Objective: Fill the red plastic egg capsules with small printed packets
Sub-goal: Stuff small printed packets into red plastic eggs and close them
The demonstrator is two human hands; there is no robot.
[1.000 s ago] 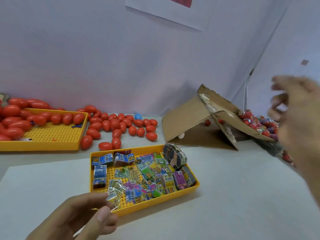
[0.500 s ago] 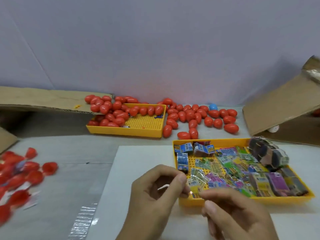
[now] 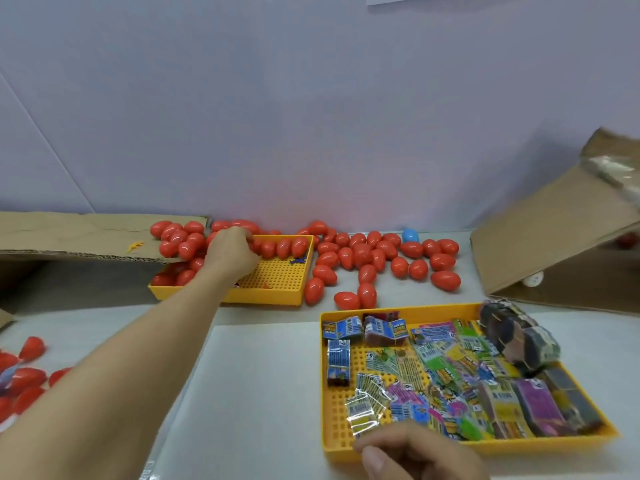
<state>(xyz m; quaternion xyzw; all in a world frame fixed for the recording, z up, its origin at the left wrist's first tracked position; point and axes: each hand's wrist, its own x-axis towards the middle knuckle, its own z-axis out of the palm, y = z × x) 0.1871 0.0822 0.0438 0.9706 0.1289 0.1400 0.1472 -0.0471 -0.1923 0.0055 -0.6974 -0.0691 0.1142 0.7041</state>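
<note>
Fingers of my left hand (image 3: 231, 249) curl down among the red egg capsules (image 3: 284, 247) heaped in the far yellow tray (image 3: 277, 291); whether they grip one, I cannot tell.

My right hand (image 3: 412, 452) pinches a clear-wrapped packet (image 3: 362, 415) at the near rim of the packet tray (image 3: 327, 445), where the printed packets (image 3: 446, 372) lie. More capsules (image 3: 377, 261) are scattered between the trays, one blue egg (image 3: 410, 235) among them. A cardboard flap (image 3: 79, 237) overhangs the far tray's left end; a tilted carton (image 3: 554, 237) stands right.
</note>
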